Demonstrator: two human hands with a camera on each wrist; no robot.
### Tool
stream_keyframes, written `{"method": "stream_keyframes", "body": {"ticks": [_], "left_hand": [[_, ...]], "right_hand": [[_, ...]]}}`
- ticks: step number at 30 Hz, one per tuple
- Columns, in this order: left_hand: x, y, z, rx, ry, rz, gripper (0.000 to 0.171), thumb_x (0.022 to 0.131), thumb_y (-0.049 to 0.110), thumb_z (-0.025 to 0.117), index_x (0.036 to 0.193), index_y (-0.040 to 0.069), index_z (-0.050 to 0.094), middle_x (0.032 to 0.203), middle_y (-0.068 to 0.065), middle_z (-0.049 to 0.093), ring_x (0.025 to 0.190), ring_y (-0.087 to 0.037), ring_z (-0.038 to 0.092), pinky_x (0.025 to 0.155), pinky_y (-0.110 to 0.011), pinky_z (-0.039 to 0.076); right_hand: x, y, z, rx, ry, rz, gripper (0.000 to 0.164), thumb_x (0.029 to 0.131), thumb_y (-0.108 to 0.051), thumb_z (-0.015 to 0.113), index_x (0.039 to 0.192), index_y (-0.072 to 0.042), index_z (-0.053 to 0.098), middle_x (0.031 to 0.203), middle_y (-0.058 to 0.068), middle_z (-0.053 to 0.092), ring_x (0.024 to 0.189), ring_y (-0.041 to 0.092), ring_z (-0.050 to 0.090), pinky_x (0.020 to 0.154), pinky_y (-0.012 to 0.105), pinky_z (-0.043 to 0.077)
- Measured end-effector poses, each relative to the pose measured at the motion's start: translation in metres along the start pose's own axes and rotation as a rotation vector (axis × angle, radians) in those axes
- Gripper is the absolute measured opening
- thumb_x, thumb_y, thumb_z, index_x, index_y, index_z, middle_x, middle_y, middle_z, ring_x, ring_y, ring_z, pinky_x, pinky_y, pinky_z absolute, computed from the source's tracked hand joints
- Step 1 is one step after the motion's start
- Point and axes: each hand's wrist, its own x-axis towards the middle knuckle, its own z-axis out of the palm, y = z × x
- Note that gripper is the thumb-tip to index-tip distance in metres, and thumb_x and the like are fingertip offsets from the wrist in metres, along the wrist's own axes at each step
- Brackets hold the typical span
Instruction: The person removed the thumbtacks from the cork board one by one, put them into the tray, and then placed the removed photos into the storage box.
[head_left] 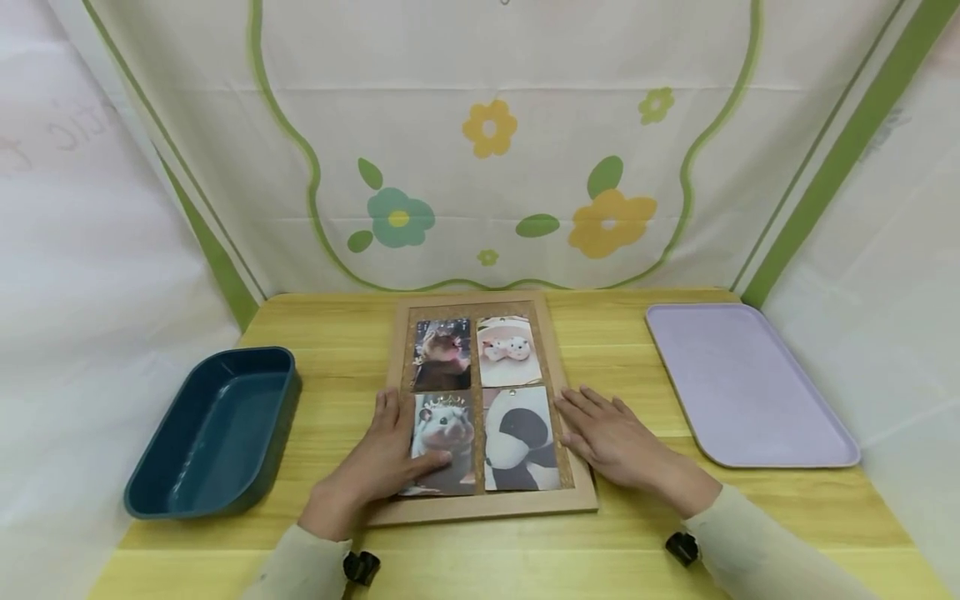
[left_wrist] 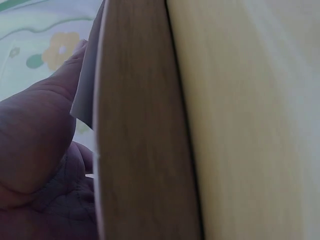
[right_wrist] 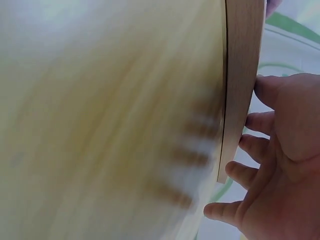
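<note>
A wood-framed cork board (head_left: 487, 505) lies flat on the table, with several photo cards on its cork. My left hand (head_left: 381, 457) rests over the board's left edge. Its thumb lies across the lower-left card, a white hamster with a crown (head_left: 444, 427). In the left wrist view, a card corner (left_wrist: 86, 97) stands slightly off the frame beside the thumb. At the right edge, my right hand (head_left: 617, 440) lies palm down, straight fingertips touching the frame (right_wrist: 239, 85). Nearest it is a black-and-white plush card (head_left: 520, 442); above are a pink-toned card (head_left: 510, 354) and a dark hamster card (head_left: 442, 357).
A deep dark teal bin (head_left: 277, 417) stands left of the board. On the right lies a shallow lilac tray (head_left: 742, 375). Flower-patterned white cloth (head_left: 450, 50) hangs behind the wooden table (head_left: 341, 333), with more cloth at both sides.
</note>
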Motion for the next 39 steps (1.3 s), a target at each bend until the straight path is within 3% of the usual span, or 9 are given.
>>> {"method": "stream_keyframes", "body": {"ticks": [14,26,39], "left_hand": [[0.0,0.008,0.002,-0.057,-0.01,0.059,0.117,0.093,0.066,0.071,0.167,-0.003,0.012,0.171,-0.032,-0.009,0.16,-0.046,-0.011,0.129,-0.059,0.016],[0.0,0.002,0.003,-0.024,-0.018,0.083,0.123,0.088,0.071,0.072,0.167,-0.002,0.013,0.172,-0.028,-0.011,0.16,-0.044,-0.012,0.13,-0.058,0.017],[-0.007,-0.01,-0.004,-0.01,-0.028,0.083,0.125,0.088,0.074,0.07,0.168,-0.001,0.011,0.173,-0.026,-0.009,0.161,-0.043,-0.011,0.13,-0.056,0.017]], "right_hand": [[-0.01,0.009,0.0,0.032,0.04,-0.026,0.058,0.112,-0.035,0.053,0.16,-0.004,0.044,0.165,0.019,0.042,0.152,0.049,0.038,0.117,0.069,0.036],[-0.007,0.008,0.001,0.008,0.069,-0.051,0.058,0.11,-0.033,0.057,0.157,0.0,0.047,0.161,0.023,0.047,0.148,0.049,0.043,0.119,0.061,0.037],[0.002,0.001,0.003,0.042,0.05,-0.021,0.059,0.11,-0.035,0.057,0.159,-0.004,0.047,0.163,0.02,0.046,0.148,0.047,0.044,0.118,0.063,0.04]]}}
